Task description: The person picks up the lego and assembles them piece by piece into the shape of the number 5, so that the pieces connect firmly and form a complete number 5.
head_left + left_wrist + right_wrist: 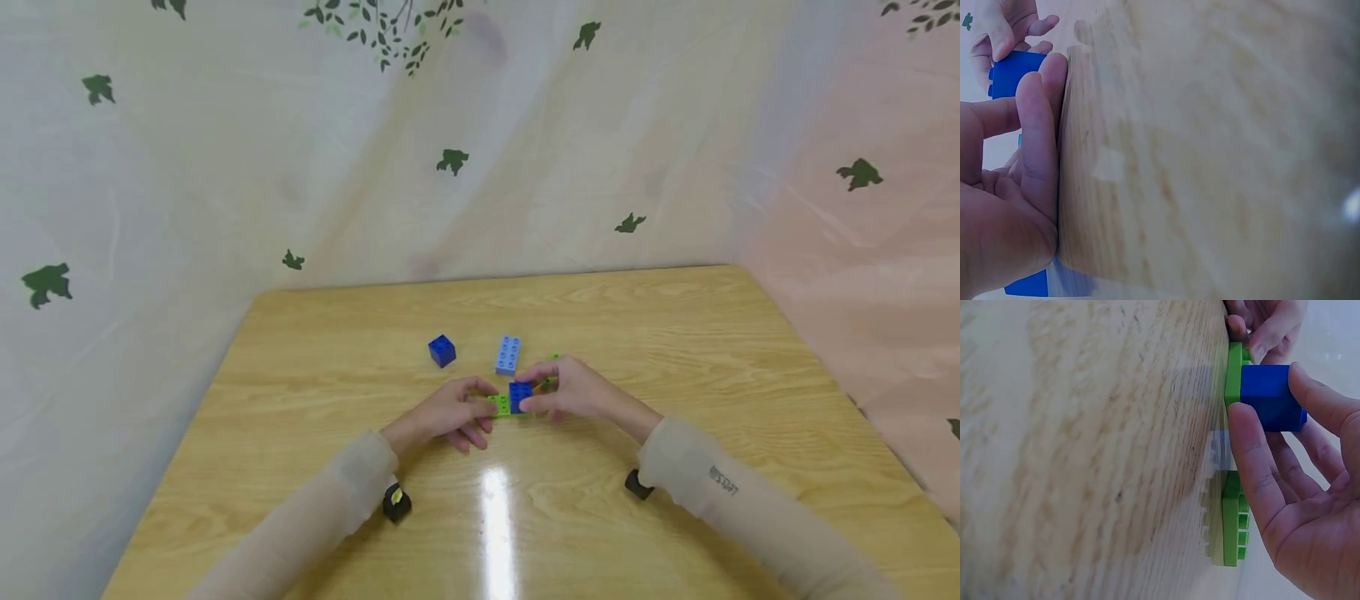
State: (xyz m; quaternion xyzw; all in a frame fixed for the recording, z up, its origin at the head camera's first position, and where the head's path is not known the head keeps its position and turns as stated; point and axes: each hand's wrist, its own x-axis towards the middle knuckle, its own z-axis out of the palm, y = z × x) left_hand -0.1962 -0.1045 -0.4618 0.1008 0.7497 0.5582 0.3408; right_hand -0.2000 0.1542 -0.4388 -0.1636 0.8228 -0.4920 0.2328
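Note:
Near the table's middle lies a bright green studded plate (499, 405). My left hand (455, 408) holds its left end between thumb and fingers, the remaining fingers spread low over the wood. A dark blue brick (519, 398) stands upright on the plate's right part, and my right hand (577, 392) pinches it, thumb on the near top side. From the right wrist view, the brick's (1266, 394) base meets the green plate. In the left wrist view, my left hand (1022, 175) hides the plate.
Another green studded piece (1232, 525) lies beside my right hand, partly covered by it from above. Beyond the hands are a light blue brick (507, 356) and a second dark blue brick (442, 351). A patterned cloth (525, 167) hangs behind the wooden table (337, 333).

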